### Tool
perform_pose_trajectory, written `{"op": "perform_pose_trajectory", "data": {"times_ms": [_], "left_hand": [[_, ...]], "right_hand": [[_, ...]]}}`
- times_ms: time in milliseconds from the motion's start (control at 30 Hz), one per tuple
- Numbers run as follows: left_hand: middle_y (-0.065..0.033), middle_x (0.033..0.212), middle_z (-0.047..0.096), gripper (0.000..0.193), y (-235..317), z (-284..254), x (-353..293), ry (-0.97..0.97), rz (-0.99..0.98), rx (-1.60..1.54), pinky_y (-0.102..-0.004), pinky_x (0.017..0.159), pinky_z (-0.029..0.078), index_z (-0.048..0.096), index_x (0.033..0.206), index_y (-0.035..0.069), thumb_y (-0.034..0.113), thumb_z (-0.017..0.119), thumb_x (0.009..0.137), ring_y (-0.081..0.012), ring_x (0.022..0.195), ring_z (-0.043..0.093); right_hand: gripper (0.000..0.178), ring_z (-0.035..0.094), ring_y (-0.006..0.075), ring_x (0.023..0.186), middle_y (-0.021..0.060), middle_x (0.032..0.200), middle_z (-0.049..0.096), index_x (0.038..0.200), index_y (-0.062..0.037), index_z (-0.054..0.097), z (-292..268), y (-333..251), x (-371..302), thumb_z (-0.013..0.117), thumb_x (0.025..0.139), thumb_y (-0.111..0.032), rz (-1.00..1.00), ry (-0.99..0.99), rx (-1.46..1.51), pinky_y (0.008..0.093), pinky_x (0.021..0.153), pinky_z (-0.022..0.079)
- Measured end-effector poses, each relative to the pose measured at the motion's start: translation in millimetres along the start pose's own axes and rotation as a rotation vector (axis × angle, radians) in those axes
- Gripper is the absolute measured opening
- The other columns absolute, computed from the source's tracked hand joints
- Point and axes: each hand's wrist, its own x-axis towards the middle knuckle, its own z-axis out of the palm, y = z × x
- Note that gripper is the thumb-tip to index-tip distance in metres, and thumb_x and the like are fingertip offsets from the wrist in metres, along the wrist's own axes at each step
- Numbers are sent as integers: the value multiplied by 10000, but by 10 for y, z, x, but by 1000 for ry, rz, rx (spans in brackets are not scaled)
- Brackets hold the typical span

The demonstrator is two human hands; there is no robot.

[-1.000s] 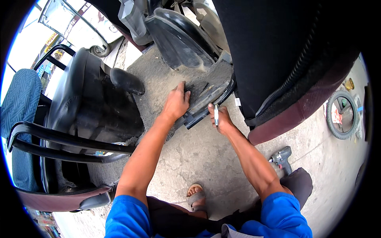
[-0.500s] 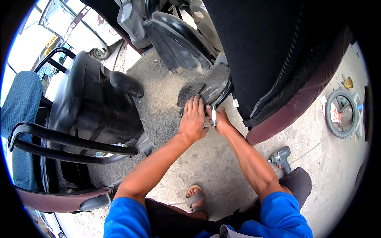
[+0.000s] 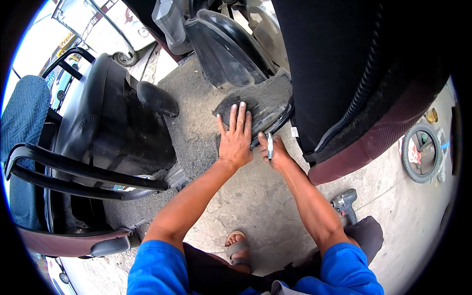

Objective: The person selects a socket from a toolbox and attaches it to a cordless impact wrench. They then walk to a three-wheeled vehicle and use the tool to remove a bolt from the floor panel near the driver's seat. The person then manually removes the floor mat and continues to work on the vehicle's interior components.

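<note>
Left hand (image 3: 236, 137) lies flat, fingers spread, palm down on the dark grey carpeted seat base (image 3: 255, 101). It grips nothing, just presses. Right hand (image 3: 275, 151) is closed around a small silver wrench (image 3: 269, 145), shaft upright, its upper end at the black metal rail (image 3: 275, 123) along the base's edge. The two hands sit just beside each other, the wrench between them; whether the thumbs touch, I cannot tell.

Above the left fingertips: a black moulded plastic seat shell (image 3: 226, 49). Right of the right hand, close: a large upturned seat, black fabric with a maroon edge (image 3: 373, 88). It overhangs the wrench side.

Well left of the left hand: a black vinyl seat with tubular armrests (image 3: 98, 132), with a blue patterned cushion (image 3: 24, 108) beyond it.

Below the right forearm, on the concrete floor (image 3: 260, 201): a cordless drill (image 3: 344, 205). Below both hands, between the arms: a sandalled foot (image 3: 238, 248). Far right: a small tyre (image 3: 420, 152) lying flat.
</note>
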Motion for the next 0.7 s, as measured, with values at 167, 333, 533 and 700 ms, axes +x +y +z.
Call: {"op": "perform_pose_trajectory", "data": {"times_ms": [167, 333, 533, 700], "left_hand": [[-125, 1611, 106, 877, -6, -134, 26, -92, 55, 13, -568, 1189, 92, 383, 1442, -18, 245, 711, 671, -278, 1497, 81], [-150, 1606, 133, 886, 57, -61, 61, 90, 89, 1, -557, 1190, 105, 396, 1426, -46, 232, 721, 649, -290, 1492, 117], [-190, 1599, 134, 911, 33, 52, 68, 87, 93, -63, -558, 1181, 128, 345, 1442, -67, 192, 718, 653, -315, 1486, 151], [-227, 1594, 96, 921, 38, 30, 85, 40, 121, -101, -588, 1173, 93, 317, 1441, -97, 197, 718, 666, -351, 1489, 108]], "right_hand": [[371, 386, 40, 456, -71, 614, 431, 774, -170, 493, 21, -112, -76, 709, 874, -455, 26, -75, -35, 234, 398, 322], [356, 370, 37, 512, -88, 629, 384, 788, -182, 468, -176, -265, -81, 699, 890, -433, 69, -170, -80, 233, 449, 311], [323, 377, 38, 517, -88, 648, 396, 790, -182, 465, -182, -253, -128, 716, 890, -359, 100, -245, -83, 235, 456, 319], [292, 371, 36, 528, -93, 650, 387, 766, -182, 480, -217, -345, -169, 734, 864, -286, 143, -302, -92, 242, 465, 330]]}}
